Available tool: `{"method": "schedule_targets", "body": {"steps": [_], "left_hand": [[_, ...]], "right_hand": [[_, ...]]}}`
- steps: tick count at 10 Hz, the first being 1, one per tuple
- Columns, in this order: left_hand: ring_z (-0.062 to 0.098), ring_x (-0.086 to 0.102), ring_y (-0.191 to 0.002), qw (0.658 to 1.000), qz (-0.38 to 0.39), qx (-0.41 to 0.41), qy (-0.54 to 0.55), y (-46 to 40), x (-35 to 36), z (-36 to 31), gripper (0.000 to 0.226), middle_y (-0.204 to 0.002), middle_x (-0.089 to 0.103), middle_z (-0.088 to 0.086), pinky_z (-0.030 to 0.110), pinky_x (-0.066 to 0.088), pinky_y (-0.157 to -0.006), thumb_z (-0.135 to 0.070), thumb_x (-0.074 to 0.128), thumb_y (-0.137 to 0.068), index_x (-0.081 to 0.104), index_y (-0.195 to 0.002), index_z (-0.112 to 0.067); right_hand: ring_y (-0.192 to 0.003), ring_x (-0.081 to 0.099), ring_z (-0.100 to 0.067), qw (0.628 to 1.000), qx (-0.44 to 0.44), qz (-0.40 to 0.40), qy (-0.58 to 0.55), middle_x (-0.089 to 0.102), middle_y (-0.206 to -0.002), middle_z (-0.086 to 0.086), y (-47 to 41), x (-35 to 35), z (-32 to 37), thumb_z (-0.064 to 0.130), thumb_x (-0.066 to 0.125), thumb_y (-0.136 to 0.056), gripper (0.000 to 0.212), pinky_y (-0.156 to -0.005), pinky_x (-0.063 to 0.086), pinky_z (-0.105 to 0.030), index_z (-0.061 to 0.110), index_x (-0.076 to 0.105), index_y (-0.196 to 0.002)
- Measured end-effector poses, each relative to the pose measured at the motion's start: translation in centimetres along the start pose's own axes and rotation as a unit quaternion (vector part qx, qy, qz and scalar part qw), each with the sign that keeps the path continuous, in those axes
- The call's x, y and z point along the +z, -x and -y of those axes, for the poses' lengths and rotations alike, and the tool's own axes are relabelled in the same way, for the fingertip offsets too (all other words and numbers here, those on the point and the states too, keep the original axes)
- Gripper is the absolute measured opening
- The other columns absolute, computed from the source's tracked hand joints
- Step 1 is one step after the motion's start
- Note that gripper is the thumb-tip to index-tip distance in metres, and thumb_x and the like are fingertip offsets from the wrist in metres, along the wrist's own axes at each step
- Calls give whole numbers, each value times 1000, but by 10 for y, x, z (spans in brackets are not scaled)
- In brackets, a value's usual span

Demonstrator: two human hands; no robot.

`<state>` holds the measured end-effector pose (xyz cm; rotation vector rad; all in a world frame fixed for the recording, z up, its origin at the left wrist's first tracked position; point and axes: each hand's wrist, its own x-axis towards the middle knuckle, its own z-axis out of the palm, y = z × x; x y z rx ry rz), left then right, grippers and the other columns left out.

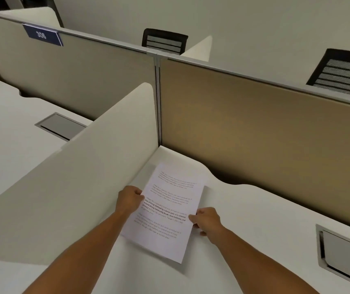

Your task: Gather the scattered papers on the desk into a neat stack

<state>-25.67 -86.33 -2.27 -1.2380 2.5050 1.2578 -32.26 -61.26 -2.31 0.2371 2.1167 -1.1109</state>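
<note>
While both hands grasp the papers (169,211) by their long edges, left hand (130,198) and right hand (207,219), the stack lies on the desk (254,240) just beside the side divider (84,177), long axis pointing away from the person, both hands equally near.

The papers (167,211) are thin white paper, matt, printed with dark text; the worktop (254,219) is smooth, off-white and matt, like laminate; the back partition (254,124) looks like tan woven cloth with a silvery metal top rail; the side divider (84,166) is smooth and cream; the cable hatch (343,253) looks like grey brushed metal.
</note>
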Motion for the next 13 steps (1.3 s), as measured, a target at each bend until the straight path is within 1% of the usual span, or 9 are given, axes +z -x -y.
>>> {"method": "schedule_targets", "body": {"steps": [1, 2, 4, 6, 7, 8, 10, 11, 13], "left_hand": [[16, 59, -61, 1000, -14, 8, -2, -19, 1, 0, 12, -67, 67, 3, 23, 44, -62, -6, 68, -84, 73, -74, -6], [13, 60, -63, 1000, -18, 18, 8, -25, 2, -8, 9, -79, 74, 7, 21, 45, -63, -7, 68, -85, 76, -82, -9], [27, 69, -101, 999, -38, -15, 25, -59, 26, -10, 25, -112, 74, 11, 35, 56, -90, -10, 71, -85, 74, -110, -8], [28, 70, -98, 998, -57, -25, 20, -61, 23, -2, 24, -109, 75, 12, 34, 55, -87, -12, 71, -86, 74, -109, -8], [28, 69, -100, 997, -76, -23, 22, -58, 24, 2, 22, -108, 75, 11, 35, 54, -88, -18, 70, -88, 74, -108, -8], [28, 65, -112, 996, -85, -14, 25, -49, 26, -1, 37, -121, 70, 11, 37, 49, -96, -31, 63, -93, 66, -121, -7], [29, 63, -115, 997, -63, 27, 22, -15, 24, -11, 46, -128, 66, 13, 37, 47, -100, -39, 57, -96, 62, -125, -5], [29, 63, -115, 998, -46, 42, 24, 13, 23, -25, 46, -128, 65, 14, 39, 48, -101, -39, 57, -96, 62, -125, -5], [28, 62, -116, 996, -25, 91, 5, 65, 21, -54, 47, -130, 64, 13, 39, 48, -100, -41, 57, -95, 61, -127, -7]], "right_hand": [[-88, 76, -26, 1000, -7, -4, -7, 79, -96, -10, -21, 5, 6, 10, 75, -85, 8, -84, 61, -36, 7, 73, -78], [-84, 73, -24, 1000, -8, -14, -11, 79, -96, -9, -26, 1, 11, 12, 75, -85, 10, -78, 57, -32, 3, 75, -82], [-69, 62, -14, 999, 24, -43, -9, 71, -84, -2, -60, 5, 15, 20, 77, -86, 15, -59, 45, -22, 6, 73, -85], [-82, 66, -20, 999, 19, -23, -27, 76, -99, -8, -62, 11, 13, 16, 77, -86, 10, -66, 47, -24, 7, 73, -86], [-79, 65, -22, 999, 17, -23, -37, 76, -95, -10, -62, 11, 10, 14, 76, -84, 9, -72, 48, -27, 5, 75, -85], [-81, 66, -26, 998, 37, -31, -49, 75, -94, -14, -60, 9, 10, 19, 75, -85, 23, -69, 50, -31, -1, 75, -94], [-63, 57, -26, 990, 97, -67, -73, 65, -73, -12, -31, -8, -20, 15, 66, -83, 13, -59, 46, -30, 7, 64, -72], [-61, 53, -25, 994, 97, -37, -26, 62, -74, -11, -1, -24, -34, 19, 68, -85, 14, -57, 41, -28, 8, 64, -78], [-87, 54, -25, 999, 7, -34, 9, 56, -94, -8, 47, -62, -36, 24, 65, -91, 11, -75, 42, -33, 15, 58, -89]]}}
